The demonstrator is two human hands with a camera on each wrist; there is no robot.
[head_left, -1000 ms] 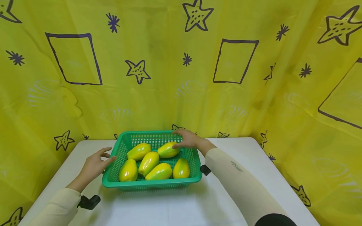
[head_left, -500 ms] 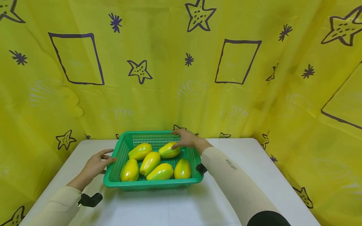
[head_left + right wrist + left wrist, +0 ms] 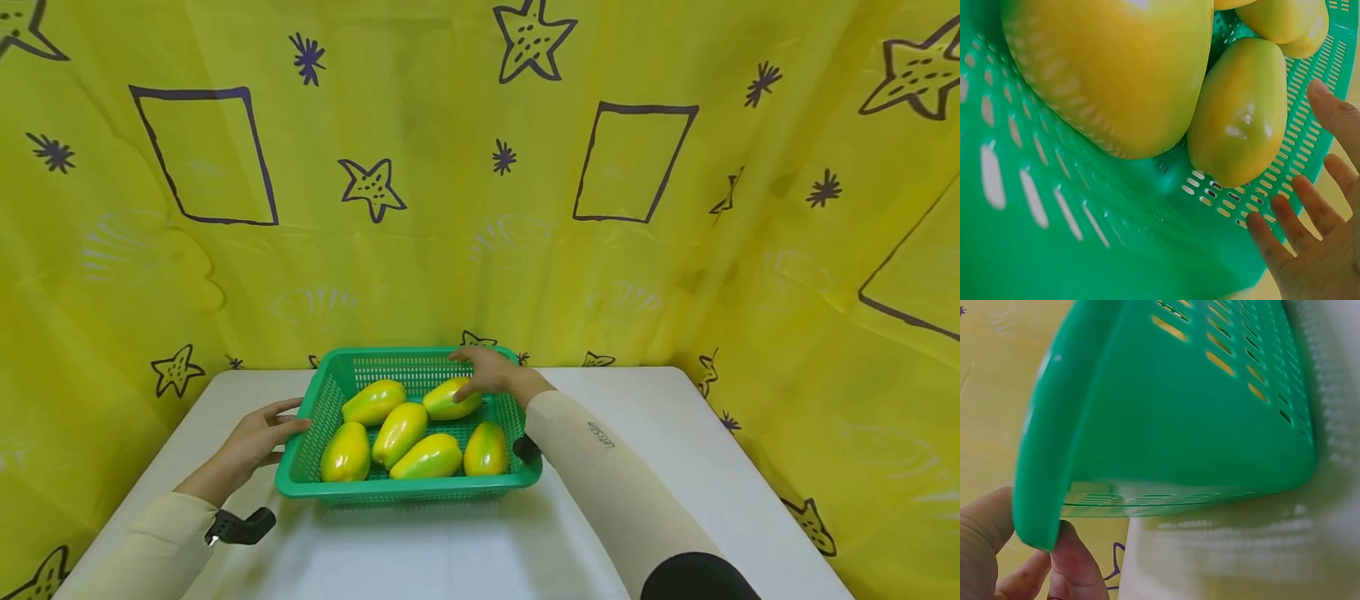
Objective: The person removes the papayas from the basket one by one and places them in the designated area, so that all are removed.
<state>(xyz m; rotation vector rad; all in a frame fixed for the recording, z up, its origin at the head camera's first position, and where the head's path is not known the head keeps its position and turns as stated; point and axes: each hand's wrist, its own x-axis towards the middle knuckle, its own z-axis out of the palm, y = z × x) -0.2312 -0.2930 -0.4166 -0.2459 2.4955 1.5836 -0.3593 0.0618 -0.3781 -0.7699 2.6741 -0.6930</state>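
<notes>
Papayas [image 3: 400, 435], six of them and coloured yellow with green patches, are held in a green slatted basket [image 3: 405, 489], which is set upright on a white table [image 3: 652, 408] near its back edge. Two of the fruits are placed toward the back, three along the front, and one is laid aslant in the middle.

By the left hand [image 3: 258, 433] the left side of the basket is gripped: in the left wrist view the rim is caught narrowly between the thumb and the fingers, one fingertip being tucked under the lip.

The right hand [image 3: 491, 372] is held over the back right corner of the basket, with its fingers [image 3: 1319, 206] spread wide and nothing grasped. In the head view the back right papaya is partly overlapped by the thumb; whether the fruit or the rim is touched cannot be told. In the right wrist view a gap is seen between that papaya and the fingertips.

Both forearms are covered by pale sleeves [image 3: 600, 467], the right one marked with small lettering, and a black wrist device [image 3: 240, 527] is worn at each wrist. The table is surrounded by a yellow curtain [image 3: 435, 275], on which starfish, bursts and four-sided outlines are printed in dark lines.
</notes>
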